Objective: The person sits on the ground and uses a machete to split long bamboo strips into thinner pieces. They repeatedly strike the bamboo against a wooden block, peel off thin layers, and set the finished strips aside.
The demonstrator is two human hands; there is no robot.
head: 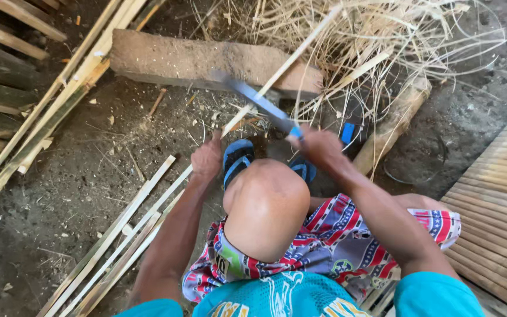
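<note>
I sit low with one knee raised. My left hand (206, 158) grips a long pale bamboo strip (283, 67) that runs up and right over a stone block. My right hand (318, 147) holds a knife (256, 100) with a blue handle and a grey blade; the blade lies across the strip just above my left hand. Blue sandals (237, 158) show on my feet below both hands.
A long stone block (195, 58) lies across the dirt ahead. Split bamboo strips (118, 235) lie at my left; more slats (48, 105) lean at far left. Dry shavings (371, 35) pile at top right beside a bamboo stub (394, 120). A slatted bamboo panel (500, 199) is on the right.
</note>
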